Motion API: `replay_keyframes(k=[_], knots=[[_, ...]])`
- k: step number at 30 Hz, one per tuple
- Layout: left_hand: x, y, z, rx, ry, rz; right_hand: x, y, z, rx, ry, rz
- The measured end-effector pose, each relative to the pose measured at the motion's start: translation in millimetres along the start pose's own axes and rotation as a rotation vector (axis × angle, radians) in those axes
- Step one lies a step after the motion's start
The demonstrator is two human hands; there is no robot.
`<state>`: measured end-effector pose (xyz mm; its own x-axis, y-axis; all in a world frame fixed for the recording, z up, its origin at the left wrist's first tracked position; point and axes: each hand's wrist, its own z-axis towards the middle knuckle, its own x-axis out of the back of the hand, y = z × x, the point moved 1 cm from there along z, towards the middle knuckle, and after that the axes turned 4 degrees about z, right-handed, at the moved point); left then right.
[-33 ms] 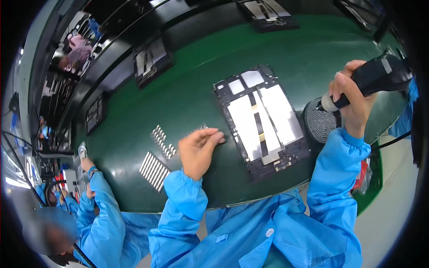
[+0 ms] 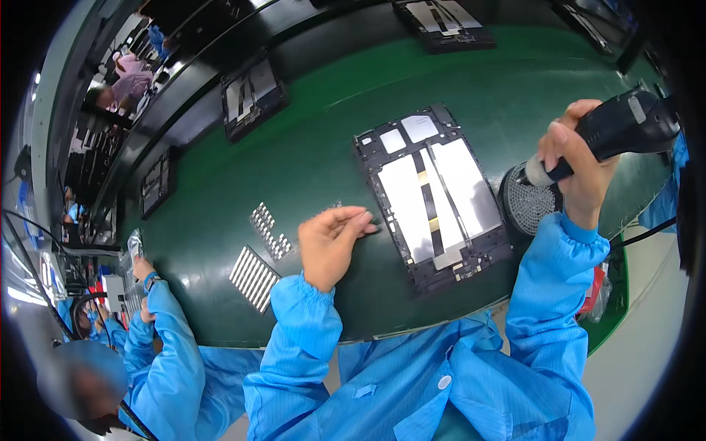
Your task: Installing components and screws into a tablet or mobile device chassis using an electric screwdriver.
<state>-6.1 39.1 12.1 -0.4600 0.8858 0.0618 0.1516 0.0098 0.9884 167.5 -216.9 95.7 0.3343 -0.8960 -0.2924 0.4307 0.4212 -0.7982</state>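
Note:
My right hand is wrapped round a black electric screwdriver, tilted with its pale nose end over a round dark tray of small screws. In front of me lies an opened tablet, showing white battery panels, dark tape strips and small boards along its edges. Just left of the tablet hovers my left hand, thumb and fingertips pinched together. Whatever may be between those fingertips is too small to make out. Beside that hand lie a sheet of silvery strips and a sheet of small silvery pieces.
More opened tablets stand along the back, including one at the far left and one at the top. At left, a co-worker's blue sleeve reaches to the green table. A black cable runs at right.
The tablet and my left hand have shifted slightly to the right. My right hand and the screwdriver stay almost in place over the screw tray.

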Motion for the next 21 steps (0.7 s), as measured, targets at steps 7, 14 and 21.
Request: replay_keyframes(k=[7, 14, 21], knots=[[-8.8, 1.1, 23.0, -0.054, 0.011, 0.124, -74.7, 5.2, -11.1, -0.104, -0.232, 0.116], [-6.9, -10.0, 44.3, -0.124, 0.014, 0.242, -128.2, 10.3, -13.8, -0.132, -0.359, 0.086], [-5.9, -7.5, 51.7, -0.263, -0.035, 0.315, -158.1, 39.4, -14.6, -0.207, -0.403, 0.094]])
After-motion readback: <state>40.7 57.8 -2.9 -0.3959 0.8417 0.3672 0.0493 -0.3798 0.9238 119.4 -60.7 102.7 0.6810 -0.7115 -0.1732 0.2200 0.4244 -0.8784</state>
